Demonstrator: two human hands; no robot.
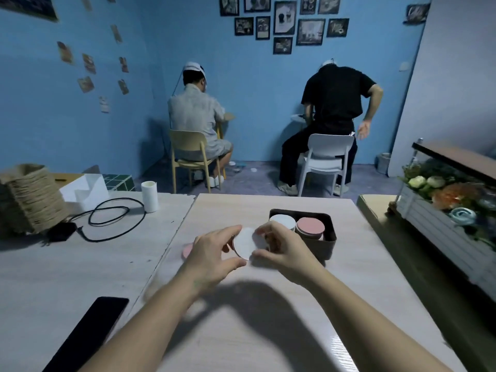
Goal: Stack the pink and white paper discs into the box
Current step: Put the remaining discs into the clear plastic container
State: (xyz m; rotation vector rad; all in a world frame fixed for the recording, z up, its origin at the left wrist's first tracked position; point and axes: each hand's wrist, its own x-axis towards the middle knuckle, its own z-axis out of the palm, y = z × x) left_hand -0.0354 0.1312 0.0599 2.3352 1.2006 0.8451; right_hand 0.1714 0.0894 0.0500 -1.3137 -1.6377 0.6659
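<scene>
Both hands meet over the middle of the pale wooden table (268, 304), sharing a white disc (244, 243) that is tilted up off the surface. The right hand (281, 245) pinches the disc's right edge between thumb below and fingers above, while the left hand (212, 251) curls round its left edge with thumb and fingers spread (whether every fingertip truly touches the paper cannot be told through the blur). Just left of the left hand, a pink disc (187, 250) lies flat on the table, mostly hidden behind the palm. Just right of the hands stands the dark box (328, 237), with a white stack (282, 220) on its left side and a pink stack (310, 225) on its right, the two side by side and rising near the rim. A black phone (88, 334) lies at the near left, and a looped black cable (112, 213) with a white roll (149, 196) sits further off on the left.
</scene>
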